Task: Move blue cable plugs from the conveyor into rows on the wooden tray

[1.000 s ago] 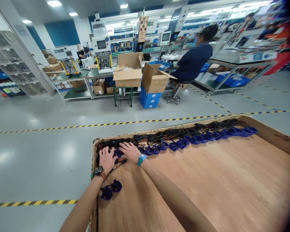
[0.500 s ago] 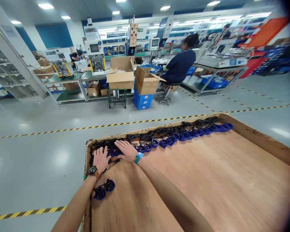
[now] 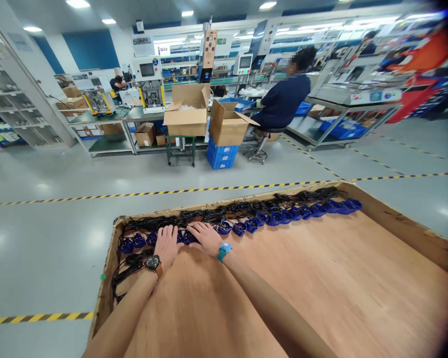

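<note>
At the far left corner of the wooden tray (image 3: 108,293), a loose bundle of black cable (image 3: 129,266) lies just behind the left forearm, apart from the row. The left hand (image 3: 167,244), wearing a dark wristwatch (image 3: 154,263), lies flat with fingers spread on the blue plugs (image 3: 138,242) at the row's left end, gripping nothing. The right hand (image 3: 208,237), with a teal wristband (image 3: 223,251), rests likewise open and flat on the adjacent plugs. The row of blue plugs (image 3: 283,217) with coiled black cables (image 3: 246,205) runs along the tray's far wall to its right end. Judged from this layout, one row is placed; the remaining plywood surface (image 3: 321,288) is unfilled.
</note>
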